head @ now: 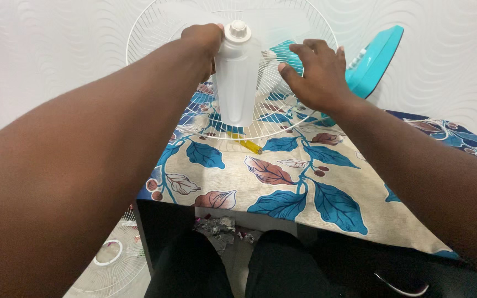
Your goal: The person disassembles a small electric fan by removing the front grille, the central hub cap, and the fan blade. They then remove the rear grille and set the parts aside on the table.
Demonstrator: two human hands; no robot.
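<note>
A white fan blade (237, 83) with a round hub cap sits in front of the white wire guard (155, 22) of a fan that stands on the table. My left hand (204, 41) grips the blade at its hub from the left. Flat on the wire guard to the right rests my right hand (316, 74), fingers spread. Behind my right hand the fan's turquoise base (374, 60) tilts against the wall. A yellow-handled tool (248, 144) lies on the cloth under the guard.
The table carries a beige cloth (282, 182) printed with blue and brown leaves. A second white wire guard (111, 259) lies on the floor at lower left. Small debris (219, 226) lies under the table by my knees. A white wall stands close behind.
</note>
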